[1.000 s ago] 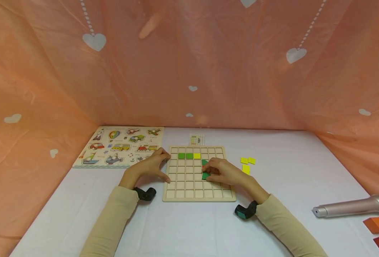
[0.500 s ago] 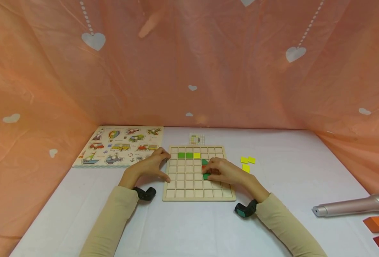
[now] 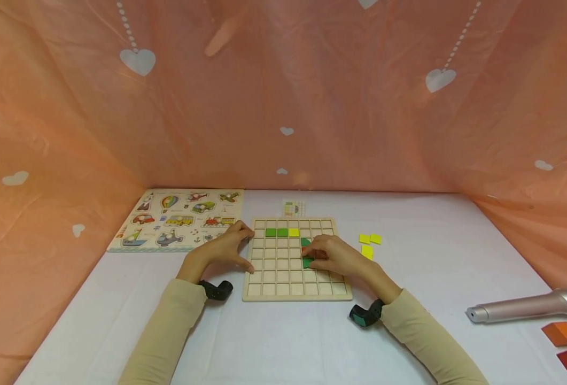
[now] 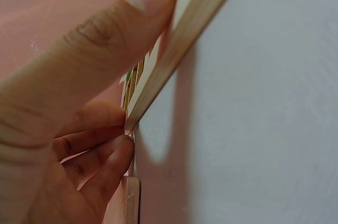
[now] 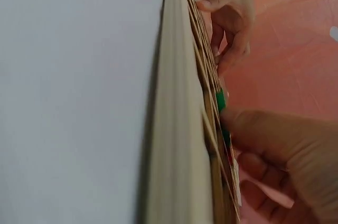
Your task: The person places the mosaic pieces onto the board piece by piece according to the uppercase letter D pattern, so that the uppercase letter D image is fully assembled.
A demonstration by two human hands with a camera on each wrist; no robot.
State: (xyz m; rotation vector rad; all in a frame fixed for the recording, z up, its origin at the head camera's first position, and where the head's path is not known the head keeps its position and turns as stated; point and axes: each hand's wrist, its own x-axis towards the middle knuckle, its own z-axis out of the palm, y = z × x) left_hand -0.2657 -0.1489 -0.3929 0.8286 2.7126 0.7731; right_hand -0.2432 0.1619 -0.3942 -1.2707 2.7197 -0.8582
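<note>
A white-covered counter point(image 3: 273, 342) carried a picture puzzle board point(image 3: 179, 222) at its far left and, nearer the middle, the grid board point(image 3: 297, 298) between two hands. The left grip point(image 3: 225, 250) had thumb and fingers spread apart, touching the grid board's left edge. The right grip point(image 3: 336, 254) hung over the board's right half, much the nearer to the lower green piece point(image 3: 307, 263), which lay at its thumb tip, on the left. (Any long axis was lost under the fingers.) Whether they pinched that piece or only pressed it, I couldn't tell. Just beyond, a red piece point(image 3: 305, 249) was mostly covered; the right wrist view gave slivers.
</note>
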